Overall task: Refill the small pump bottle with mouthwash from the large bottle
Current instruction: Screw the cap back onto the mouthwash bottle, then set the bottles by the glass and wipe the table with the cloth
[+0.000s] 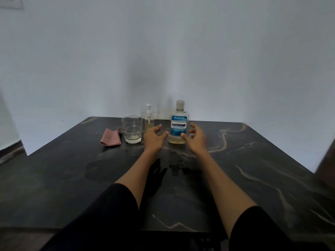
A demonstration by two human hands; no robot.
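Dark marbled table (253, 160), large bottle (178, 124) capped, near-empty so likely light, smooth, best gripped mid-label; left hand (154, 137) and right hand (196, 138) spread wide, empty.

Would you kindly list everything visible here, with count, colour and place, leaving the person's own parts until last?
large mouthwash bottle: one, clear with blue-and-white label, cap on, upright at the table's far middle
small pump bottle: one, clear with white pump, a little yellowish liquid, behind the glass and left hand
glass: one, clear, upright, left of the pump bottle
cloth: one, pink, folded, left of the glass
table: one, dark marbled
wall: one, pale, behind the table
left hand: one, fingers loosely spread, just left of the mouthwash bottle
right hand: one, fingers loosely spread, just right of it
sleeves: two, black
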